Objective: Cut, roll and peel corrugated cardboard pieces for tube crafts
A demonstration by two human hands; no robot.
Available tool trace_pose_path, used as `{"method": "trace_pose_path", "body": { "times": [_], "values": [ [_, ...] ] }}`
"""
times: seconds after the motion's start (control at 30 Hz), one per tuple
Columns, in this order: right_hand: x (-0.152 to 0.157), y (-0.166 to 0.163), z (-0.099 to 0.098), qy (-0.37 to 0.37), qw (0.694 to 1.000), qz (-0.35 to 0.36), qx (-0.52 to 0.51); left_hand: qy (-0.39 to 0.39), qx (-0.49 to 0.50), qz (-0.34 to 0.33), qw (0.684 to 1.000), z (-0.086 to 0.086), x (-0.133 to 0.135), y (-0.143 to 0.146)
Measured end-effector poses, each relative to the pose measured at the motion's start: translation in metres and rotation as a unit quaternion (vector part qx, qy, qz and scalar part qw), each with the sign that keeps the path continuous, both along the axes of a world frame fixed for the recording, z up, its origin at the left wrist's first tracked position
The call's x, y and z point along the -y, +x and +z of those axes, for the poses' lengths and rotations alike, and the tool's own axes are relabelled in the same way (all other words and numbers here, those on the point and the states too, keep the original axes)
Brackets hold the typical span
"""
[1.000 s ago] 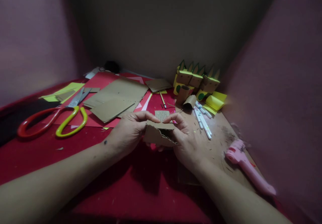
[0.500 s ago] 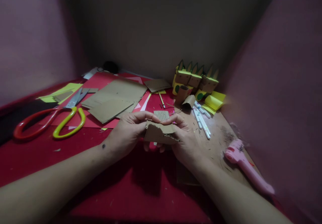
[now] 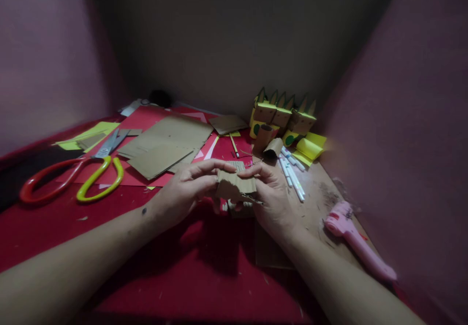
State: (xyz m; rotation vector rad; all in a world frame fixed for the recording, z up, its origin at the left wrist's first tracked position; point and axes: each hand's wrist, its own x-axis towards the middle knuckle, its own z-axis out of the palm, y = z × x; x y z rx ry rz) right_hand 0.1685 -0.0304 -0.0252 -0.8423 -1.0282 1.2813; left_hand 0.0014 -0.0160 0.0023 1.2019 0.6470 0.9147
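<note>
Between my two hands is a small piece of cardboard [image 3: 236, 182], curved, with a torn, ragged near edge. My left hand [image 3: 195, 183] grips its left end, index finger along the top and thumb on the near side. My right hand [image 3: 268, 188] pinches the right end in the same manner. The other fingers are partly hidden beneath the piece. A ribbed strip of cardboard shows just beyond the fingertips, and more cardboard shows below them; whether these belong to the same piece I cannot tell.
Scissors [image 3: 98, 162] with red and yellow handles lie left, beside cardboard sheets [image 3: 168, 135] on red paper. Behind right stand cardboard figures [image 3: 281, 113] with pointed tops. Nearer are a cardboard roll [image 3: 263, 139], white markers [image 3: 291, 179], yellow paper [image 3: 310, 148] and a pink glue gun [image 3: 360, 242]. A pencil [image 3: 234, 145] lies centrally.
The cardboard piece has tilted and bent more between my fingers, and my fingertips have shifted slightly along it. More cardboard now shows beneath. The surrounding things stay put.
</note>
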Motion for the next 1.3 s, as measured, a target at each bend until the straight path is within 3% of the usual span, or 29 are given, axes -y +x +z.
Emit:
{"method": "trace_pose_path", "body": {
  "times": [0.13,0.2,0.4,0.53,0.67,0.8,1.0,1.1,1.3],
  "values": [
    [-0.003,0.005,-0.002,0.115,0.983,-0.09,0.108,-0.008,-0.008,-0.069,0.998,-0.005,-0.002,-0.006],
    [-0.003,0.006,-0.002,0.141,0.973,-0.114,0.14,0.003,-0.037,-0.073,0.997,-0.005,-0.002,-0.006],
    [-0.007,0.01,0.0,0.088,0.991,-0.07,0.066,0.062,-0.085,-0.102,0.989,0.004,0.004,-0.003],
    [-0.012,0.016,0.002,0.056,0.996,-0.039,0.056,0.038,-0.094,-0.141,0.985,0.005,0.005,-0.005],
    [-0.014,0.016,-0.001,0.064,0.994,-0.035,0.086,0.004,-0.057,-0.063,0.996,-0.002,0.0,-0.007],
    [-0.012,0.013,-0.004,0.056,0.993,-0.021,0.1,0.019,-0.115,0.025,0.993,-0.007,-0.005,-0.005],
    [-0.007,0.013,0.002,0.042,0.996,0.055,0.063,0.082,-0.135,0.073,0.985,-0.007,-0.005,-0.002],
    [-0.005,0.009,0.005,0.059,0.995,0.039,0.074,0.12,-0.12,0.095,0.981,-0.006,-0.003,0.001],
    [-0.003,0.004,0.006,0.061,0.994,0.045,0.085,0.09,-0.134,0.078,0.984,-0.005,-0.001,0.002]
  ]
}}
